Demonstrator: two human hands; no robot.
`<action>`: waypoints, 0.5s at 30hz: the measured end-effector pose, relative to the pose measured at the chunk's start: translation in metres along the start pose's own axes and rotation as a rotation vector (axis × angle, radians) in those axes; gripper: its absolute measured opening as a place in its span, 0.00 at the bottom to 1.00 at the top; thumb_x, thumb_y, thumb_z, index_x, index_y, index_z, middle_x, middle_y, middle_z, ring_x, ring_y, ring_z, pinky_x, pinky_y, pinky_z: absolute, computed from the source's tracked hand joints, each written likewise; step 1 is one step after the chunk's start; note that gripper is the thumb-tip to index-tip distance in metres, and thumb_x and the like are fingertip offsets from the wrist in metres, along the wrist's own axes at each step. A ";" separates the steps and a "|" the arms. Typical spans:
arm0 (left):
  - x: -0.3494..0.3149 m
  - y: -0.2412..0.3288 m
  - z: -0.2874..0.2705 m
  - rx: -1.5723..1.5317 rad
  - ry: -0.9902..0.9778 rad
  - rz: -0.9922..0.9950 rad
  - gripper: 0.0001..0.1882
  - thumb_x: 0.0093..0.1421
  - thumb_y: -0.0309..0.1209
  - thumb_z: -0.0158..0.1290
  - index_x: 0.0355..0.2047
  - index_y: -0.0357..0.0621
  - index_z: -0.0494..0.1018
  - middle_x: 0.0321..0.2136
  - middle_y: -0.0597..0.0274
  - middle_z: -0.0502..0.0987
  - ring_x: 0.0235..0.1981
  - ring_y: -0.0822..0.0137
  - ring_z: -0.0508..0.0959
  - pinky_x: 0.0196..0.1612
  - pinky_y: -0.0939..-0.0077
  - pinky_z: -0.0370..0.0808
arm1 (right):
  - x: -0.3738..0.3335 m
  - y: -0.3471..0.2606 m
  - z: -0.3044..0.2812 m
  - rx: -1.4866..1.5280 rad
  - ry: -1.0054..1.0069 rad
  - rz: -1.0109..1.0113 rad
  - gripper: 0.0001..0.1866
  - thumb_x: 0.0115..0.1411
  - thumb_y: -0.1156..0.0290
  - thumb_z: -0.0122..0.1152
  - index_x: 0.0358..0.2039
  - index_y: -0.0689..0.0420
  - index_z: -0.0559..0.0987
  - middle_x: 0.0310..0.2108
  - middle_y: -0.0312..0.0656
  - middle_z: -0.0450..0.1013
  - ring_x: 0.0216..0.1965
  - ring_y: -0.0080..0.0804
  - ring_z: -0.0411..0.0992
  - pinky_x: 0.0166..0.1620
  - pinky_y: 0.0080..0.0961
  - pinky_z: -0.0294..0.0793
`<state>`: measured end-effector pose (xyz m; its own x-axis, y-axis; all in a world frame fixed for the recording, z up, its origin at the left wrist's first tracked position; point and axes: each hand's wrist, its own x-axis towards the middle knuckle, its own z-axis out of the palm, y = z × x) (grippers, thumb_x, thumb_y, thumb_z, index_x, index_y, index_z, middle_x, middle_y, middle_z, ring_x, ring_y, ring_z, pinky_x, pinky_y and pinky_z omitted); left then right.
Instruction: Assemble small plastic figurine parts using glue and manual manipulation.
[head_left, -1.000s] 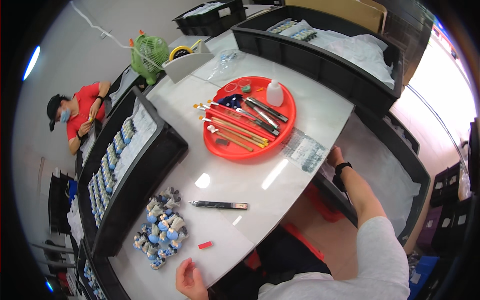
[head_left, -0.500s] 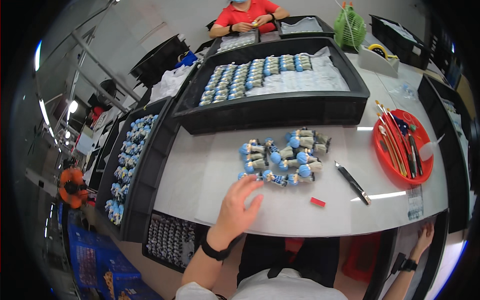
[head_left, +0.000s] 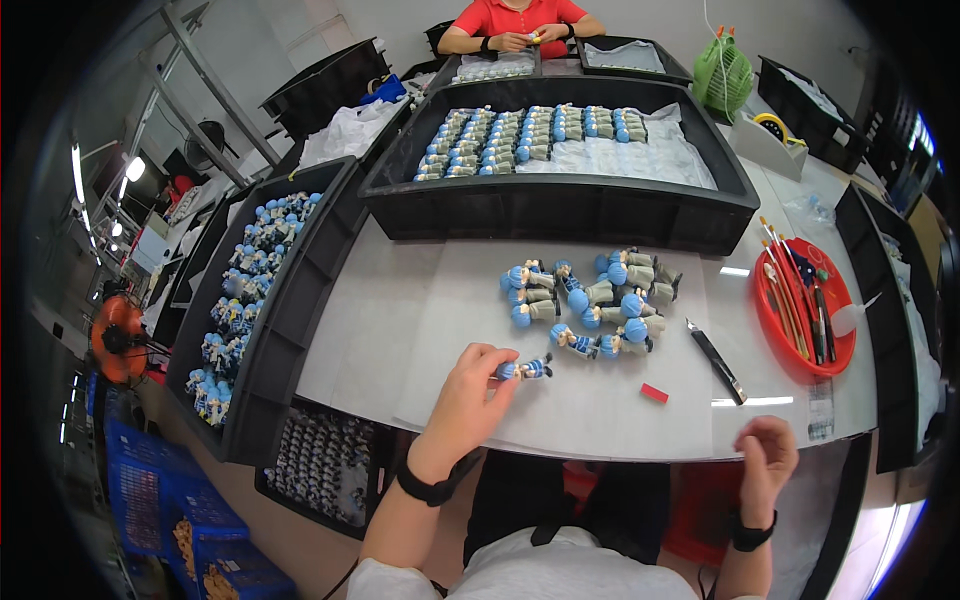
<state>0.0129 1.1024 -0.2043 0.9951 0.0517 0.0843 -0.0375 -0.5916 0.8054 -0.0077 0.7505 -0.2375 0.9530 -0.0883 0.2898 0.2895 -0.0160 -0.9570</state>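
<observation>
My left hand (head_left: 466, 398) is closed on a small figurine (head_left: 530, 369) with a blue cap and blue striped top. Its thumb and fingers grip the cap end, and the feet point right. Just beyond lies a loose group of similar figurines (head_left: 590, 290), several with grey lower bodies, on a white sheet (head_left: 460, 300). Over the table's front edge at the right hovers my right hand (head_left: 768, 462), loosely curled, its thumb apart from the fingers. Nothing shows in it.
A black craft knife (head_left: 716, 362) and a small red block (head_left: 654, 393) lie right of the figurines. Further right stands a red bowl (head_left: 762, 330) of brushes. Black crates (head_left: 560, 212) of figurines stand behind and at left (head_left: 290, 330). A person in red (head_left: 515, 22) sits opposite.
My left hand has taken hold of a figurine and drawn it slightly toward me, apart from the group. My right hand has come up and left from the tray at the lower right.
</observation>
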 end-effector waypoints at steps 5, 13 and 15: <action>-0.017 0.009 0.018 -0.631 -0.146 -0.060 0.17 0.59 0.20 0.46 0.49 0.35 0.68 0.41 0.62 0.69 0.39 0.74 0.71 0.46 0.80 0.71 | 0.007 0.000 0.100 0.169 -0.328 0.224 0.12 0.57 0.78 0.53 0.43 0.65 0.71 0.37 0.44 0.72 0.36 0.25 0.72 0.39 0.22 0.74; -0.001 -0.010 0.062 -0.961 -0.069 -0.105 0.15 0.61 0.24 0.45 0.49 0.36 0.68 0.41 0.61 0.74 0.41 0.74 0.73 0.46 0.78 0.71 | 0.023 0.024 0.132 0.275 -0.525 0.399 0.16 0.64 0.67 0.47 0.48 0.65 0.69 0.41 0.45 0.72 0.39 0.27 0.72 0.41 0.22 0.73; -0.001 -0.013 0.071 -0.983 -0.047 -0.098 0.15 0.61 0.24 0.46 0.48 0.36 0.69 0.42 0.60 0.74 0.41 0.73 0.73 0.46 0.78 0.71 | 0.023 0.025 0.130 0.307 -0.504 0.408 0.16 0.63 0.69 0.48 0.48 0.65 0.69 0.41 0.45 0.71 0.40 0.27 0.71 0.42 0.23 0.73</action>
<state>0.0191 1.0532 -0.2567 0.9997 0.0207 -0.0153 0.0072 0.3461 0.9382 0.0328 0.8776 -0.2539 0.8946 0.4441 -0.0501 -0.1574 0.2082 -0.9653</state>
